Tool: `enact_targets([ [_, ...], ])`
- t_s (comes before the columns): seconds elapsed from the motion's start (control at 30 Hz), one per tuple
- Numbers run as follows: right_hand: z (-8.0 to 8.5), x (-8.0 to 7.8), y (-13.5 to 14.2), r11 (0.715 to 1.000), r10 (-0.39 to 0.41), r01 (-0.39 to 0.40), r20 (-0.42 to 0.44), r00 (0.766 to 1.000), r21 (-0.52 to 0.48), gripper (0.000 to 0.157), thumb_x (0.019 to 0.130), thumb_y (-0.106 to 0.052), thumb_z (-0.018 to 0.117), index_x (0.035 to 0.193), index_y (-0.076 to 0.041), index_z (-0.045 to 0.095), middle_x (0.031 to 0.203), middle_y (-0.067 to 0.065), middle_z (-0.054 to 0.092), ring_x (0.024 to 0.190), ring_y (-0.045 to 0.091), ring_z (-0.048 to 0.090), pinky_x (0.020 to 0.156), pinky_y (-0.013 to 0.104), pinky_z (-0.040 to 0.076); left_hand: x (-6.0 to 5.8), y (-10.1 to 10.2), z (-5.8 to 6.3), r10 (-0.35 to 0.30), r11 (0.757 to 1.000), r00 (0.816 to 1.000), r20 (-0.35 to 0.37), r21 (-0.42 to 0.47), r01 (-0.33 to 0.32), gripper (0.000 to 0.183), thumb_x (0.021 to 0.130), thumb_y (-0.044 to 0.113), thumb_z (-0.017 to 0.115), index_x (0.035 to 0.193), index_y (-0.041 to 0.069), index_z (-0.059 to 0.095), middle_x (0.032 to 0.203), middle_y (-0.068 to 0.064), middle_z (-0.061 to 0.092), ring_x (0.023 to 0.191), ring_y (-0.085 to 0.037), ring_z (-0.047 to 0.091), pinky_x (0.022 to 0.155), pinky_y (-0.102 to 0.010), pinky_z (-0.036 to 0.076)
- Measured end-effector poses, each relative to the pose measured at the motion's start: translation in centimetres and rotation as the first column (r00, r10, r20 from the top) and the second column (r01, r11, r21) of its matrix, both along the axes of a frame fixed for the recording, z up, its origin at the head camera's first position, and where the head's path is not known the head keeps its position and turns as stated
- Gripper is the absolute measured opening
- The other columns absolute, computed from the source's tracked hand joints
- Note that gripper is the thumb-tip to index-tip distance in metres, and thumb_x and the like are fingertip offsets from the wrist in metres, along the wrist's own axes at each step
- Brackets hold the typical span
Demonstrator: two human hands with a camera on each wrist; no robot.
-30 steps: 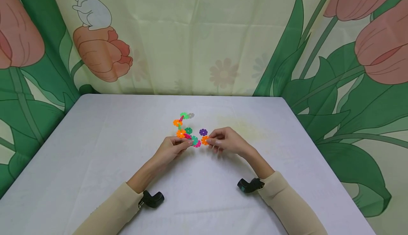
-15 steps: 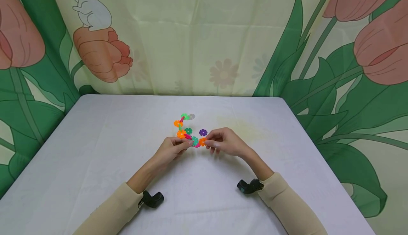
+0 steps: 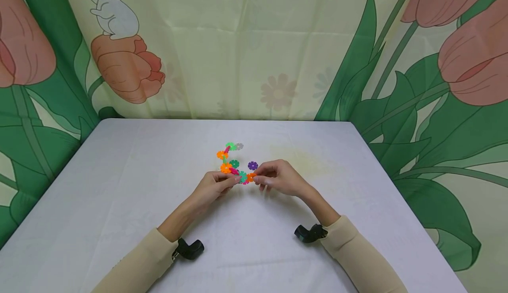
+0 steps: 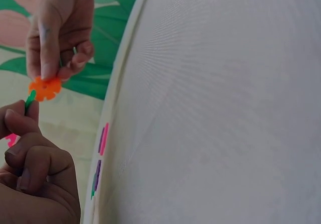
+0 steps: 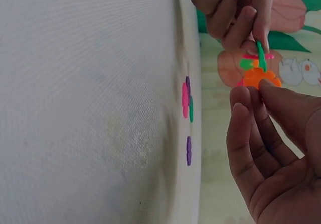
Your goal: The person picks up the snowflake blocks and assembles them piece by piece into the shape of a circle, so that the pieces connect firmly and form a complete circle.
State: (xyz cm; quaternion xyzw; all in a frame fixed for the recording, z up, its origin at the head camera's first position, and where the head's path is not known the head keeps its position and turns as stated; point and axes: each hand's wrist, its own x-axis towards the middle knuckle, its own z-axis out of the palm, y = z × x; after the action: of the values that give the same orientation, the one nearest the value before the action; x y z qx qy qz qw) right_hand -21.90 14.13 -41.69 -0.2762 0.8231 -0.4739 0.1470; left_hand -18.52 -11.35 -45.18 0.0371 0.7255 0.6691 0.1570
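My left hand (image 3: 216, 185) pinches a teal-green notched flower disc (image 3: 243, 177) at the near end of a chain of interlocked discs. Away from me the chain runs past an orange disc (image 3: 225, 168) to a pale grey disc (image 3: 239, 146). Between thumb and fingertips my right hand (image 3: 282, 178) holds another orange disc (image 5: 258, 77). Its rim meets the edge of the green disc (image 5: 261, 57), the two set crosswise; whether their notches are engaged I cannot tell. Both hands are raised above the table, as the wrist views show.
Loose flower discs lie on the white-covered table (image 3: 158, 160) just beyond the hands: a purple one (image 3: 252, 166) and a dark green one (image 3: 234, 163). A pink disc (image 5: 184, 101) also lies there. A printed curtain (image 3: 238, 63) hangs behind the table's far edge.
My right hand has moved slightly left, bringing its orange disc from beside the green disc up against it. The left hand has stayed almost still.
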Motion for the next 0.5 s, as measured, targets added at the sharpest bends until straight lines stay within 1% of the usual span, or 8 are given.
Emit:
enact_targets([
  [0.17,0.00,0.03,-0.02,1.000,-0.008,0.008,-0.019,1.000,-0.009,0.015,0.097,-0.014,0.077,0.107,-0.003,0.078,0.095,0.023,0.077,0.080,0.039,0.075,0.071,0.044,0.065,0.02,-0.01,0.05,-0.008,1.000,1.000,-0.001,-0.002,0.008,0.037,0.100,0.031,0.074,0.104,-0.006,0.072,0.063,0.005,0.042,0.058,-0.012,0.030,0.053,-0.024,0.026],
  [0.37,-0.27,-0.07,0.05,1.000,-0.019,0.018,-0.027,0.999,-0.007,0.017,0.097,-0.015,0.077,0.107,-0.002,0.078,0.097,0.024,0.077,0.080,0.039,0.075,0.072,0.044,0.064,0.10,0.01,0.15,-0.018,1.000,1.000,-0.001,0.004,0.018,0.036,0.100,0.029,0.074,0.104,-0.006,0.072,0.063,0.005,0.042,0.058,-0.012,0.030,0.052,-0.024,0.026],
  [0.5,-0.21,-0.01,0.04,1.000,-0.030,0.030,-0.034,0.999,-0.007,0.014,0.097,-0.017,0.077,0.107,-0.007,0.080,0.093,0.019,0.078,0.080,0.038,0.075,0.073,0.047,0.064,0.14,-0.01,0.14,-0.029,0.999,1.000,-0.008,0.017,0.029,0.034,0.101,0.029,0.073,0.100,-0.005,0.071,0.062,0.005,0.040,0.057,-0.011,0.028,0.052,-0.024,0.024],
])
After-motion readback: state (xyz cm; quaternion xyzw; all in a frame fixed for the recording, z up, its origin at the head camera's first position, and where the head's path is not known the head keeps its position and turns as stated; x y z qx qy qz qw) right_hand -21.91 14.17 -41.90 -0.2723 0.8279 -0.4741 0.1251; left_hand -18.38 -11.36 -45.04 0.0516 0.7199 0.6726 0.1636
